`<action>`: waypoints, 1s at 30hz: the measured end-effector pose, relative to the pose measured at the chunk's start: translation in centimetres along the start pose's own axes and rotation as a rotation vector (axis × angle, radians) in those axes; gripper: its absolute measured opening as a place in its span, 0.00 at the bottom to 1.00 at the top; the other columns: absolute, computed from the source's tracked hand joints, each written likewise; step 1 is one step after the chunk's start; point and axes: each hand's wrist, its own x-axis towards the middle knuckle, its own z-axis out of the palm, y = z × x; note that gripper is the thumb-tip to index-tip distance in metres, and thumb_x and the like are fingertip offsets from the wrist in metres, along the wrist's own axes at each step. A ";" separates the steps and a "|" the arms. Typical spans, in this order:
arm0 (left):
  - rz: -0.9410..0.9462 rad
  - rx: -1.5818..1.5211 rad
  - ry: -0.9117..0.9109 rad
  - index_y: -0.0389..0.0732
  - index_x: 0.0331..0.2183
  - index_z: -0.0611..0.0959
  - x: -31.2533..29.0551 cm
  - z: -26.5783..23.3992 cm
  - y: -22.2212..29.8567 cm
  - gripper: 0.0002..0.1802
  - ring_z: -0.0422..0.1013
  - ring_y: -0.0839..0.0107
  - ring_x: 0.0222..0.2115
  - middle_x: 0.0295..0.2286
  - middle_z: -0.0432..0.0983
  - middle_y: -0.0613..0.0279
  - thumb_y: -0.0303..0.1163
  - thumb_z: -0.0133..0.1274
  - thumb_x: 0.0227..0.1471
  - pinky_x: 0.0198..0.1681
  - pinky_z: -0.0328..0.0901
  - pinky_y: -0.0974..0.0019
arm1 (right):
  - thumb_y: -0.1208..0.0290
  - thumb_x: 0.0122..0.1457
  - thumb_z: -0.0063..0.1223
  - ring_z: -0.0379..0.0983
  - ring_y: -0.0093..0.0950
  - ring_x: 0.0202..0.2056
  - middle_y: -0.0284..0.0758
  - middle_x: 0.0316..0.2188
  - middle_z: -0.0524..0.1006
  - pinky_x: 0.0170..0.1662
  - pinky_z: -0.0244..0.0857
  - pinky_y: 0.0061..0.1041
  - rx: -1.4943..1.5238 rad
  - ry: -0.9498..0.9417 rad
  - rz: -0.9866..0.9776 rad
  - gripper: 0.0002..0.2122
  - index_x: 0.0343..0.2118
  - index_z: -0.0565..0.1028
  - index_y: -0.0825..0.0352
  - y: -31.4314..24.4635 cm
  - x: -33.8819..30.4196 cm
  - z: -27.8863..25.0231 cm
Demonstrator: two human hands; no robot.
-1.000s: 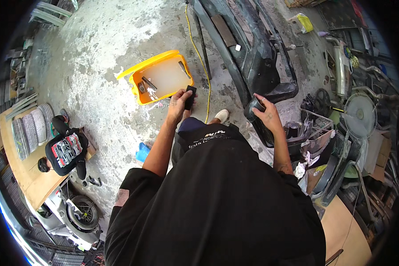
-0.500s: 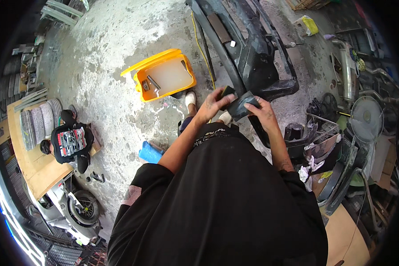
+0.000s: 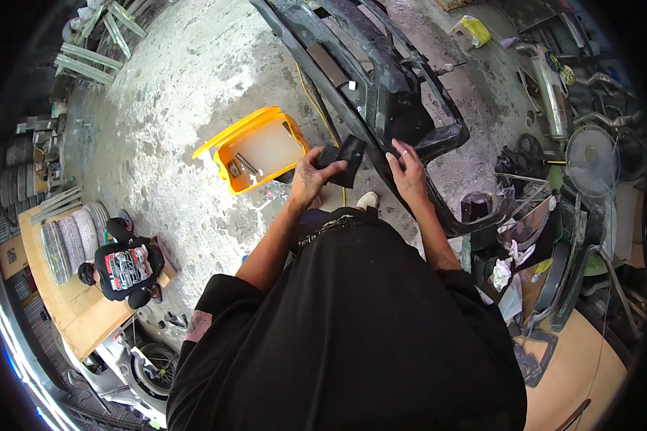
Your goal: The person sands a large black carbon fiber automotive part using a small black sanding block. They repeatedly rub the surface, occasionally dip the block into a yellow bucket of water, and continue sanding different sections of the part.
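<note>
My left hand (image 3: 310, 178) is closed on a dark sheet of sandpaper (image 3: 349, 164), which stands out past the fingertips to the right. A small dark block seems to be pinched with it, though the fingers partly hide it. Empty, with its fingers apart, my right hand (image 3: 407, 171) is raised just right of the sheet, near the lower edge of a black car bumper (image 3: 395, 108). The bumper stretches away from me, and its surface has dull, scuffed patches. A brown strip (image 3: 328, 66) and a small white piece (image 3: 352, 85) lie on it.
Left of the bumper stands a yellow tub (image 3: 248, 185) holding cloudy water and a few small items. A yellow cord (image 3: 310, 97) runs along the floor beside the bumper. At the left, a person (image 3: 126, 266) crouches by tyres. A fan (image 3: 592, 159) and car parts crowd the right.
My right hand has let go of the sandpaper and opened. My left hand keeps the sheet and has moved left and slightly down. The view has shifted, so the bumper appears farther left.
</note>
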 end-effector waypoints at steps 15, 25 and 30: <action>0.047 -0.079 0.436 0.33 0.43 0.84 -6.6 -4.5 -0.8 0.19 0.79 0.74 0.32 0.35 0.84 0.60 0.32 0.69 0.53 0.39 0.72 0.71 | 0.49 0.67 0.53 0.47 0.41 0.74 0.38 0.72 0.60 0.74 0.36 0.57 -0.502 -0.511 -0.570 0.31 0.65 0.69 0.70 4.1 1.6 -0.5; -0.027 -0.058 0.114 0.35 0.44 0.83 -5.7 4.6 2.4 0.17 0.79 0.76 0.33 0.36 0.84 0.61 0.31 0.68 0.55 0.39 0.72 0.71 | 0.65 0.67 0.62 0.79 0.29 0.51 0.43 0.51 0.81 0.55 0.74 0.28 0.828 -0.415 0.362 0.23 0.58 0.73 0.75 -1.3 -3.9 0.0; 0.017 0.069 -0.073 0.32 0.46 0.82 -4.5 7.7 2.6 0.22 0.79 0.74 0.37 0.38 0.84 0.60 0.33 0.70 0.54 0.44 0.73 0.69 | 0.73 0.63 0.65 0.80 0.26 0.42 0.35 0.44 0.79 0.48 0.78 0.30 1.247 -0.277 0.569 0.19 0.52 0.72 0.72 -0.9 -5.2 -1.8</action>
